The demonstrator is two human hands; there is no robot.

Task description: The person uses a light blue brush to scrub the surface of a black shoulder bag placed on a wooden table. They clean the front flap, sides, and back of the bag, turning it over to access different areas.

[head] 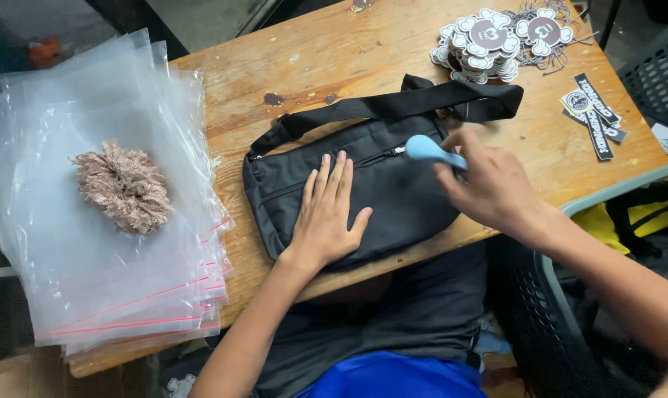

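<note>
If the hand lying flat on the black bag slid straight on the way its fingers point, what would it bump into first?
The left hand points up across the black bag, so it would probably meet the bag's black strap first, though depth is hard to judge.

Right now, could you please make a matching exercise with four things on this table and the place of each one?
Things:
1. black bag
2. light blue tool
3. fluffy brown bundle
4. round tags

Places:
A. on the stack of clear plastic bags
B. in the right hand
C. at the far edge of the wooden table
D. under the flat left hand

Pairs: 1-D, 2-B, 3-A, 4-C
</note>
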